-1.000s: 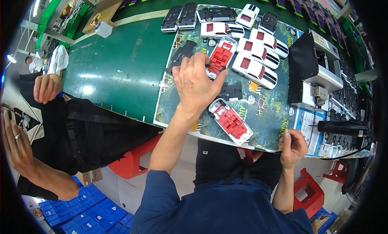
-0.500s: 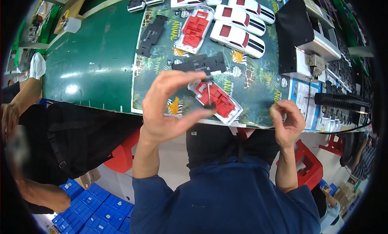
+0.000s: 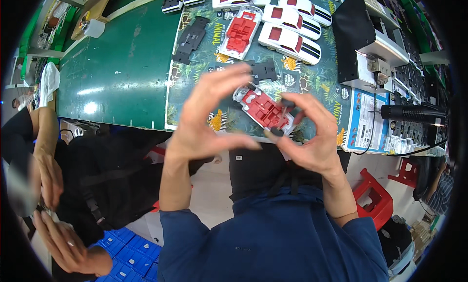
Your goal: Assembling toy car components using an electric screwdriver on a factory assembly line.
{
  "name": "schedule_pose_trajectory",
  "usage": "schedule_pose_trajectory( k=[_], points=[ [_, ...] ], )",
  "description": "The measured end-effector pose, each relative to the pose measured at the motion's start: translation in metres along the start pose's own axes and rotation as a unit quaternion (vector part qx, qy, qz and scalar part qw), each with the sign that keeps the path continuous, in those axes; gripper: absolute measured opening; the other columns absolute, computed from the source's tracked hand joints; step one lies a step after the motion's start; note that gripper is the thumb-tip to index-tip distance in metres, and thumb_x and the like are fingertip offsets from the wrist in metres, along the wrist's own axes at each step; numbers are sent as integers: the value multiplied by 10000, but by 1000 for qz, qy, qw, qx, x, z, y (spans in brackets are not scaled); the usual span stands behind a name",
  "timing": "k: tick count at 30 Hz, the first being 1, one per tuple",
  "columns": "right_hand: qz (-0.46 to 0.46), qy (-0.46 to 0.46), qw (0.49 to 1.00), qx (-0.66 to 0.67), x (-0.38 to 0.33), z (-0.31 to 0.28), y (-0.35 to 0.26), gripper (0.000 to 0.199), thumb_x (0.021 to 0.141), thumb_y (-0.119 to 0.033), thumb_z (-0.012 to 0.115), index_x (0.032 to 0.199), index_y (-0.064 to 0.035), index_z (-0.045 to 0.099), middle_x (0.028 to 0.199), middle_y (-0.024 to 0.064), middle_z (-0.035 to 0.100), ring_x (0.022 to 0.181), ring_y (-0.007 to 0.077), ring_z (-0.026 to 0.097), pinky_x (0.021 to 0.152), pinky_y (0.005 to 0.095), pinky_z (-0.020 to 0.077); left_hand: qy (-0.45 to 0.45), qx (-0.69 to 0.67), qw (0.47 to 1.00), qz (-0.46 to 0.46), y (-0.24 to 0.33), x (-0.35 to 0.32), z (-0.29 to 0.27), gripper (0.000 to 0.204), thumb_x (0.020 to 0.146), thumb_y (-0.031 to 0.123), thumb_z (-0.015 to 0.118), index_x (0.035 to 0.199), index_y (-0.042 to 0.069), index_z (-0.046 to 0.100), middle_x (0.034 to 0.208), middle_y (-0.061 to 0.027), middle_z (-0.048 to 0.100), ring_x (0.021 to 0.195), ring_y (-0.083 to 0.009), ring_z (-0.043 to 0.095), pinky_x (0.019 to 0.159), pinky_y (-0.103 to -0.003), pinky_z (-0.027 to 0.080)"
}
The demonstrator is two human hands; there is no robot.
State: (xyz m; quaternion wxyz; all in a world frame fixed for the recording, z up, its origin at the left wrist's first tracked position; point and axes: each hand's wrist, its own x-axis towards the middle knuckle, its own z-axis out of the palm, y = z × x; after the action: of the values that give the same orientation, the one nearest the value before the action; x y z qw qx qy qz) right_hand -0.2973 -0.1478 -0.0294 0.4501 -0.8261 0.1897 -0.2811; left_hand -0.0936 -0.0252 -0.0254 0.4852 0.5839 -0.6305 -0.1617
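Upside down on the printed mat [image 3: 317,82] near the table edge lies a white toy car body [image 3: 241,93], its red interior [image 3: 265,111] facing up. My left hand [image 3: 197,121] arches over its left end, thumb and fingers wide apart with nothing between them. A small dark piece [image 3: 251,86] shows at that end of the body. My right hand [image 3: 317,136] pinches a wheel axle, one black wheel [image 3: 277,132] by the thumb and another [image 3: 287,103] by the fingers, over the body's right end. Behind lies a black chassis plate [image 3: 263,70], partly covered by my left fingers.
Several white toy cars [image 3: 290,44] with black stripes stand at the back. Another upturned body [image 3: 240,33] and a black chassis plate [image 3: 191,39] lie left of them. A metal-and-black bench machine [image 3: 373,50] and a black hand tool [image 3: 412,113] are at right. A co-worker's hands [image 3: 61,233] show left.
My right hand has moved left to the car body and now shows an axle with wheels. My left hand, earlier spanning an axle with wheels, is now empty.
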Motion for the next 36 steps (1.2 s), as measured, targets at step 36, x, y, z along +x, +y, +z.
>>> schedule_pose_trajectory(
  k=[36],
  points=[
    [-118,-50,987,99,-35,-34,-12,555,657,-50,798,1185,-5,630,1069,135,650,861,245,657,703,310,549,70,-256,964,-12,40,-35,63,739,489,96,962,1150,-48,662,1132,-163,619,1065,-247,608,936,-355,478]
  ],
)
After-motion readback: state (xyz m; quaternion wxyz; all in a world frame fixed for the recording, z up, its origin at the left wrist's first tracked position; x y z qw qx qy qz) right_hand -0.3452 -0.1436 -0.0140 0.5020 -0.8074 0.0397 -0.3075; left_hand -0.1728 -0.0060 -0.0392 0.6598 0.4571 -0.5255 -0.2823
